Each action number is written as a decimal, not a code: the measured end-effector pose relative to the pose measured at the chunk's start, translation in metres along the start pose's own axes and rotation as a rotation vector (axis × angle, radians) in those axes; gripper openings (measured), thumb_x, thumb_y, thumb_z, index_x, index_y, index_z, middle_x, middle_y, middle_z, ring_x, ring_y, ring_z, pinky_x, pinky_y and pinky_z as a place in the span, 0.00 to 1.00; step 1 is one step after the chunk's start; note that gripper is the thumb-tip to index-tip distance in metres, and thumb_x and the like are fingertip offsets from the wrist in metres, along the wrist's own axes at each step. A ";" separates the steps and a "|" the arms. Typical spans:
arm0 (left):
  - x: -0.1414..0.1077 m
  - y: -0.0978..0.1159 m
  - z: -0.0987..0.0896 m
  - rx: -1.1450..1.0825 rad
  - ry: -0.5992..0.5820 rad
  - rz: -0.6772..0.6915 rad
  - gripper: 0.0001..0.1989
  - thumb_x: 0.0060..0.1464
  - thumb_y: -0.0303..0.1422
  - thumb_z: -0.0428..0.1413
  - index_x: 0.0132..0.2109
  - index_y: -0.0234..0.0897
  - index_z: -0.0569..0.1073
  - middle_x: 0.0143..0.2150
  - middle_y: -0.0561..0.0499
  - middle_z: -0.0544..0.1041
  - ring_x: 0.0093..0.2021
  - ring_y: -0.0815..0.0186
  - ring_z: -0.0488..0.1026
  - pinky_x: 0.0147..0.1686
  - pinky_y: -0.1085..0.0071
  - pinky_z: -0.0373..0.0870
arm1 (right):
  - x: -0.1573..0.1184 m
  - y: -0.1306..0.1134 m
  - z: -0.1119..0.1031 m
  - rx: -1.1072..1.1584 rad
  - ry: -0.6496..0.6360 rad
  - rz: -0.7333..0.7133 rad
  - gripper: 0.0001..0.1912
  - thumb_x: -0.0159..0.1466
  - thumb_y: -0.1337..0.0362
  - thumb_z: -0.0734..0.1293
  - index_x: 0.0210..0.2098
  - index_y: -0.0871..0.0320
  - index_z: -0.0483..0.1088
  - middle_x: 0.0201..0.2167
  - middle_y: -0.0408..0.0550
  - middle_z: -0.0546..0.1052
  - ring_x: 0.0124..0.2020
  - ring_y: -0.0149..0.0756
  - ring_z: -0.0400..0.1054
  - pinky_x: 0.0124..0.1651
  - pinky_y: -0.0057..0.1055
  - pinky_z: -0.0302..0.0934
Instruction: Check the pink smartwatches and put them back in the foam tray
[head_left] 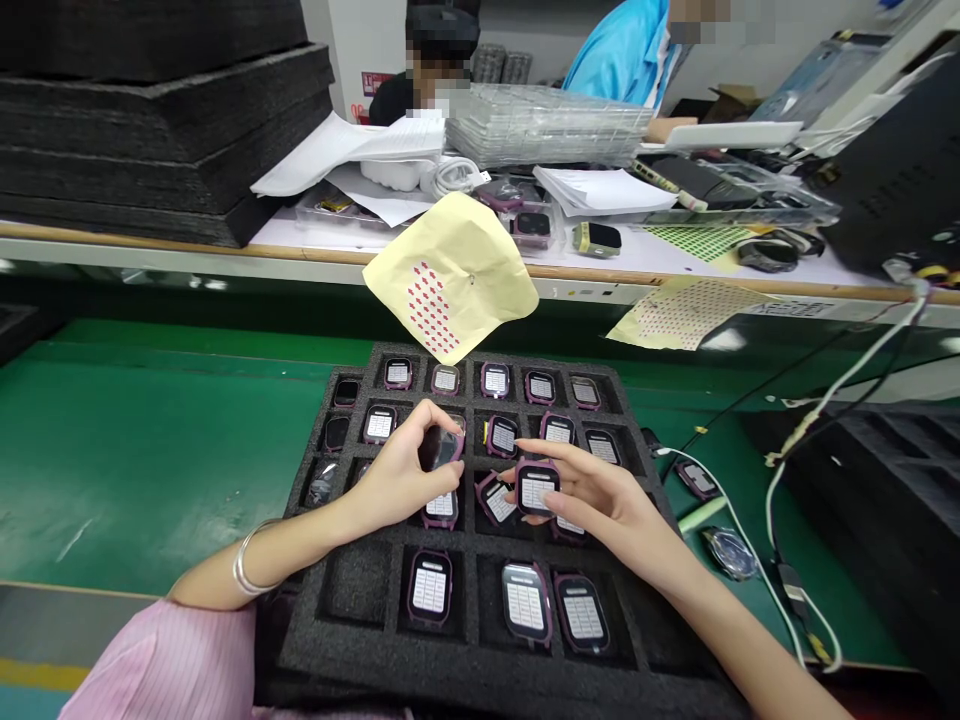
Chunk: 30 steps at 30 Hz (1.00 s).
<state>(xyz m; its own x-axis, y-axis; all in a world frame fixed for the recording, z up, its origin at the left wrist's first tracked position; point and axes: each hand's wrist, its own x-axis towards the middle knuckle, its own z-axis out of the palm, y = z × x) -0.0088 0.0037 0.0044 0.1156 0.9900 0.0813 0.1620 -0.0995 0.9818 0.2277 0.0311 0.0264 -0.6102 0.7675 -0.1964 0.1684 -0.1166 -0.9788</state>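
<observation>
Over a black foam tray, my left hand pinches a smartwatch with a dark, glossy face between thumb and fingers. My right hand holds a second smartwatch by its sides. Its lit screen shows a white grid, and its case is purple. Several similar watches lie in the tray's compartments, among them a watch in the front row and a tilted watch just left of my right hand. My hands hide parts of the compartments beneath them.
Yellow sticker sheets hang from the shelf edge behind the tray. Stacked black foam stands at the back left. White cables and a loose watch lie on the green bench. Two people are beyond the shelf.
</observation>
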 end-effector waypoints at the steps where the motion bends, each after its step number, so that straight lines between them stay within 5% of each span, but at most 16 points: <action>1: 0.000 0.000 0.000 0.008 -0.002 0.006 0.13 0.47 0.21 0.53 0.38 0.39 0.62 0.36 0.54 0.65 0.39 0.66 0.64 0.41 0.70 0.61 | 0.000 0.000 0.000 0.006 -0.003 0.001 0.23 0.63 0.56 0.67 0.56 0.52 0.64 0.51 0.52 0.72 0.53 0.49 0.68 0.46 0.41 0.73; 30: -0.001 0.002 0.001 0.042 0.004 0.087 0.13 0.48 0.23 0.53 0.40 0.39 0.60 0.37 0.53 0.64 0.40 0.65 0.64 0.43 0.69 0.61 | -0.002 -0.007 0.005 0.050 0.022 0.049 0.24 0.62 0.55 0.68 0.56 0.53 0.64 0.51 0.53 0.72 0.52 0.49 0.68 0.46 0.41 0.72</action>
<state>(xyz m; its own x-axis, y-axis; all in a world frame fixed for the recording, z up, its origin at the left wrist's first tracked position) -0.0081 0.0028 0.0061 0.1268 0.9778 0.1669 0.1926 -0.1894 0.9628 0.2235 0.0273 0.0330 -0.5847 0.7737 -0.2438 0.1590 -0.1854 -0.9697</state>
